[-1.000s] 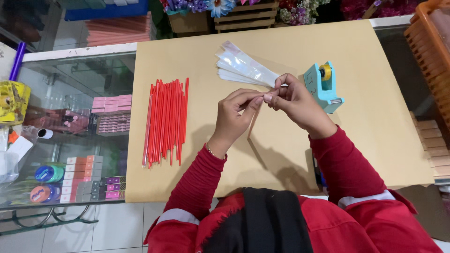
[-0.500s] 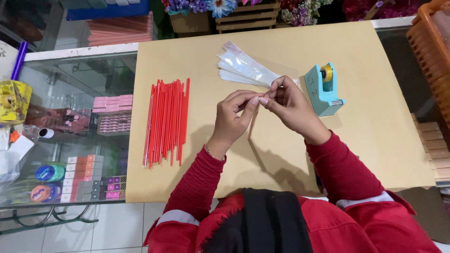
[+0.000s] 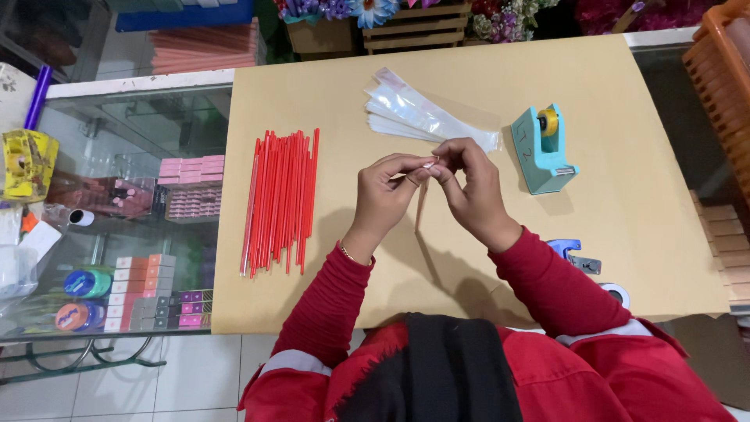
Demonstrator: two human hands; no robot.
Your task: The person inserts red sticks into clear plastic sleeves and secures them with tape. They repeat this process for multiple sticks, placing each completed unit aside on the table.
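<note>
Left hand (image 3: 387,191), right hand (image 3: 469,184), pinching clear sleeve (image 3: 422,199), red sticks (image 3: 281,202) beside

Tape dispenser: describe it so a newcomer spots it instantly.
Start at the tan board covering the counter. Right of the person's right hand, past the clear sleeves, stands the tape dispenser. It is the only turquoise block there, carrying a small yellow roll on top.

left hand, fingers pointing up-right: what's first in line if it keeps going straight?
The left hand would meet the right hand's fingers first; they already meet at the small piece pinched between them. Beyond that lies the stack of clear sleeves, though height above the table is unclear.
</note>
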